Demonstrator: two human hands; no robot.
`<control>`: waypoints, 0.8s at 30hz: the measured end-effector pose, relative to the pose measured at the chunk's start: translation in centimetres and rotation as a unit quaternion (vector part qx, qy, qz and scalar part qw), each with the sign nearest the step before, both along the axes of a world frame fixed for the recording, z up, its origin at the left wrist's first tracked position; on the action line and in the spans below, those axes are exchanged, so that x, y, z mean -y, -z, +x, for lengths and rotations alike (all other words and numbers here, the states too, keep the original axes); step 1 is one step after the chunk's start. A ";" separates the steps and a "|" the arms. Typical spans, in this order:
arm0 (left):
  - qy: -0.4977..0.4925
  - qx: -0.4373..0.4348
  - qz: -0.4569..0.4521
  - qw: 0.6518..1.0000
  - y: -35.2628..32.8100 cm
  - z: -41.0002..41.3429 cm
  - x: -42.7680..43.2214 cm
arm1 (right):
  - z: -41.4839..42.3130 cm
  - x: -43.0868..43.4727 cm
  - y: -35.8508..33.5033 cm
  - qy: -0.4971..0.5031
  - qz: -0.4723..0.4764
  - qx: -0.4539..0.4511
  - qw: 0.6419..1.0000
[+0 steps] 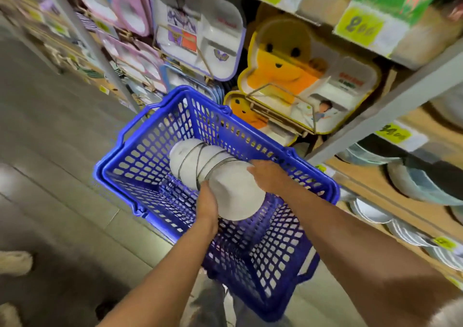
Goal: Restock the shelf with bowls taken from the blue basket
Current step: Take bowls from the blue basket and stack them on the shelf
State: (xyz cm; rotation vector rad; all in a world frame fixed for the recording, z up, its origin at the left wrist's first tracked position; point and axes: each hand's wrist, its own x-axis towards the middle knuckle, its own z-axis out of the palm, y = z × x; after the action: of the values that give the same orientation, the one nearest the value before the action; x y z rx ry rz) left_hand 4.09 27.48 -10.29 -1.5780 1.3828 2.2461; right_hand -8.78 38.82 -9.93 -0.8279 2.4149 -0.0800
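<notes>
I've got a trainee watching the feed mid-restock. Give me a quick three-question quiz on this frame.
1. True or false: the stack of white bowls already sits on the shelf.
2. How many hands hold the stack? A. none B. one C. two
3. Fill in: the stack lies on its side, with the bowl bases pointing ____ the person.

Key
1. False: it is still at the blue basket.
2. C: the left hand grips the stack from below and the right hand holds its upper side.
3. toward
</notes>
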 end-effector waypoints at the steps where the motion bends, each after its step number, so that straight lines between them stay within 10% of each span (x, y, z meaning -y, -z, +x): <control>1: -0.007 -0.015 -0.014 1.000 -1.1 0.2 0.2 | -0.2 0.2 -1.4 0.024 -0.008 0.011 1.000; 15: -0.027 -0.282 -0.175 0.943 -16.9 0.4 3.7 | 2.3 0.9 -22.5 0.256 -0.224 0.125 0.932; 24: -0.018 -0.411 -0.061 0.909 -27.9 -0.2 3.1 | 5.0 -2.9 -31.7 0.229 -0.385 0.026 0.894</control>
State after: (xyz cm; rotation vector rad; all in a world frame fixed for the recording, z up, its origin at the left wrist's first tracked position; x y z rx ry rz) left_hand 3.88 24.40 17.66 -0.6380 1.6536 3.0661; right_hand -3.76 41.70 21.76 -0.5183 2.4641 -1.2861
